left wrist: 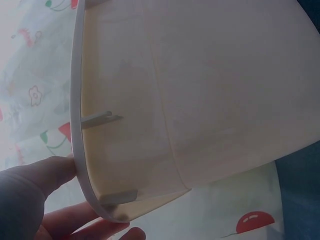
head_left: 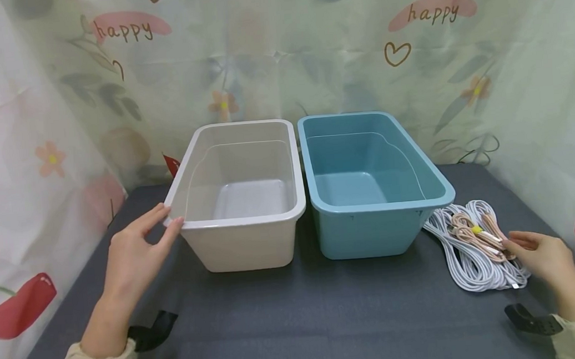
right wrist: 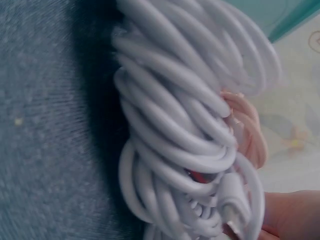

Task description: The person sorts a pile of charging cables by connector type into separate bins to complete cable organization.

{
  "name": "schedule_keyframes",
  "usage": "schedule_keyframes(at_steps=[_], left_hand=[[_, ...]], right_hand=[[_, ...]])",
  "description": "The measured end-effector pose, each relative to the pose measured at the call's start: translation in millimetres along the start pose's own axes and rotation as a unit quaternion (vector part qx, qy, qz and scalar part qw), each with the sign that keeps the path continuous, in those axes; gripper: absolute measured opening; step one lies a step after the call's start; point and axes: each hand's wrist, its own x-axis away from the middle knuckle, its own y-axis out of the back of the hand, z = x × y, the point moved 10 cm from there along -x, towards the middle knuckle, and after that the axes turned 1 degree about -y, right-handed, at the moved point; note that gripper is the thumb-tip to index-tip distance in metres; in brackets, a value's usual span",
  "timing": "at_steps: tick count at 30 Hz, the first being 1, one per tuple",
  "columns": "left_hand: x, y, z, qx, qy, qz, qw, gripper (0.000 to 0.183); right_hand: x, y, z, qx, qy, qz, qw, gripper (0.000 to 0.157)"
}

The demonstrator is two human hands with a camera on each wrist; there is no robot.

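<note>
On the left stands a beige plastic bin (head_left: pixel 244 246), its wall filling much of the left wrist view. My left hand (head_left: pixel 135 254) grips its rim at the near left corner, thumb on one side and fingers on the other. A blue plastic bin (head_left: pixel 366 232) stands close beside it. To the right of the blue bin lies a thick coiled bundle of white cable (head_left: pixel 466 270), with a smaller coiled pink cable (head_left: pixel 493 251) on top. My right hand (head_left: pixel 548 256) pinches the pink cable at its right end. In the right wrist view, white loops (right wrist: pixel 175 120) hide most of the fingers.
A dark cloth (head_left: pixel 277 325) covers the table. Printed curtains (head_left: pixel 278 46) close off the back and both sides. A thin dark wire loop (head_left: pixel 482 146) lies at the back right. Black wrist straps (head_left: pixel 153 331) sit on both wrists.
</note>
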Motion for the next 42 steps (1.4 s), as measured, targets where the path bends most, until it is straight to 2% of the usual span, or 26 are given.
schedule_keyframes(at_steps=[11, 19, 24, 29, 33, 42], left_hand=[[-1.1, 0.8, 0.5, 0.005, -0.001, -0.009, 0.9999, 0.048], [-1.1, -0.8, 2.6, 0.009, 0.009, -0.003, 0.9999, 0.049], [-1.0, -0.8, 3.4, 0.008, 0.011, -0.003, 0.9999, 0.049], [-1.4, -0.2, 3.2, 0.005, 0.008, -0.007, 0.9999, 0.048], [-1.3, -0.1, 2.7, 0.006, 0.007, -0.008, 0.9999, 0.048], [-0.3, 1.1, 2.2, 0.007, 0.004, -0.017, 0.9998, 0.046]], right_hand=[[-1.3, 1.6, -7.6, 0.006, -0.017, -0.047, 0.999, 0.056], [3.0, 15.2, -3.6, -0.009, -0.024, -0.087, 0.996, 0.05], [5.1, 21.2, 1.7, -0.022, -0.032, -0.093, 0.995, 0.051], [7.0, 27.9, 10.5, -0.021, -0.039, -0.105, 0.993, 0.053], [9.2, 35.4, 23.5, -0.018, -0.028, -0.122, 0.992, 0.051], [15.2, 52.3, 57.2, -0.078, 0.016, -0.148, 0.986, 0.054]])
